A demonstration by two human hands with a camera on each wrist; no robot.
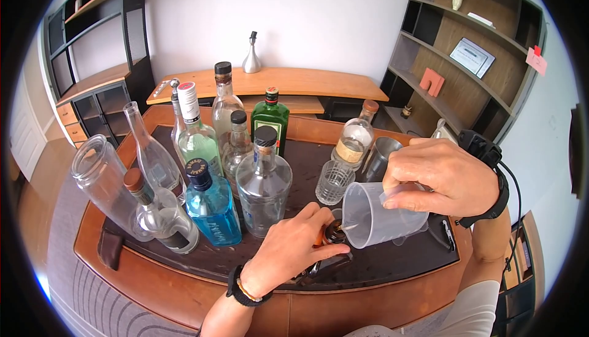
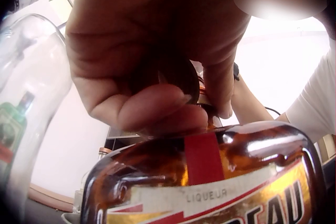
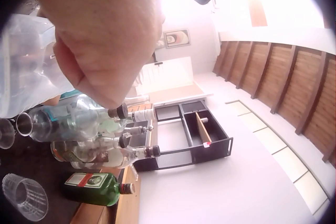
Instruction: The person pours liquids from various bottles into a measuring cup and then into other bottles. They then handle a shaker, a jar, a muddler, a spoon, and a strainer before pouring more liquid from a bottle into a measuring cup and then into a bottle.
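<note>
Below my left hand (image 1: 291, 245) stands an amber glass liqueur bottle (image 2: 262, 140) with a red, white and gold label. The fingers and thumb of that hand curl round the bottle's neck, hiding most of it in the left wrist view. My right hand (image 1: 438, 174) grips a translucent plastic measuring jug (image 1: 380, 220) by its handle side. The jug is tilted to the left, its lip close over the bottle's mouth in the head view. Behind the jug are a ribbed glass tumbler (image 1: 335, 182) and a metal shaker cup (image 1: 381, 158).
Several bottles crowd the left of the leather-topped desk (image 1: 165, 282), among them a blue bottle (image 1: 213, 211), a green bottle (image 1: 270, 119) and a clear decanter (image 1: 264, 183). A corked bottle (image 1: 354, 141) stands behind the tumbler. A black pen (image 1: 449, 234) lies at the right edge.
</note>
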